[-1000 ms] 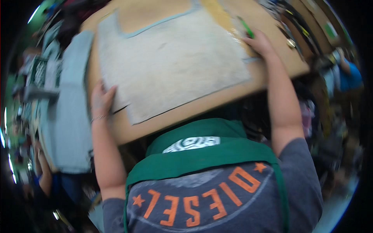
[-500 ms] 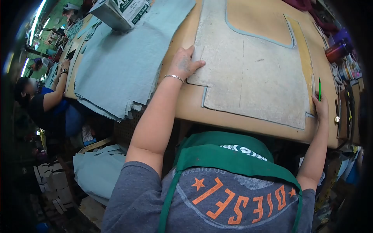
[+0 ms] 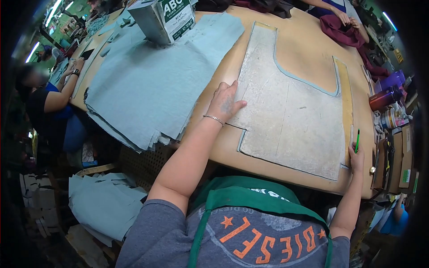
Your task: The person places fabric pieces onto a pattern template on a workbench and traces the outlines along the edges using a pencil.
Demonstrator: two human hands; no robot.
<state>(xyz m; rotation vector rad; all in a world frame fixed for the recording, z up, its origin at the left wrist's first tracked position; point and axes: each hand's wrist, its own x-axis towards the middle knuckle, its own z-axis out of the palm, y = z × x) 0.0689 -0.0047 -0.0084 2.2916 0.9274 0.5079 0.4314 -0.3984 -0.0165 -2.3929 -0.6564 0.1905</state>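
Note:
A large whitish-grey pattern board (image 3: 290, 120) with a curved cut-out lies flat on the tan table, with light-blue material showing along its edges. My left hand (image 3: 224, 102) rests on the board's left edge, thumb stretched out over its surface. Close to the lower right edge, my right hand (image 3: 356, 160) is closed on a green pencil (image 3: 358, 140) that points upward. A yellow strip (image 3: 346, 102) runs along the board's right side, just above that hand. The right fingertips are partly hidden.
A stack of light-blue sheets (image 3: 152, 85) lies at left under a rubber cement can (image 3: 163, 22). More sheets (image 3: 103, 201) are below the table (image 3: 219, 149). A co-worker (image 3: 49, 98) sits at left; another person's hands (image 3: 346, 18) handle maroon fabric (image 3: 342, 33). A tumbler (image 3: 384, 97) stands right.
The view has shifted, so the table and board appear lower and more of the far side shows. Both hands keep their places at the board's edges, and the pencil stays in the right hand.

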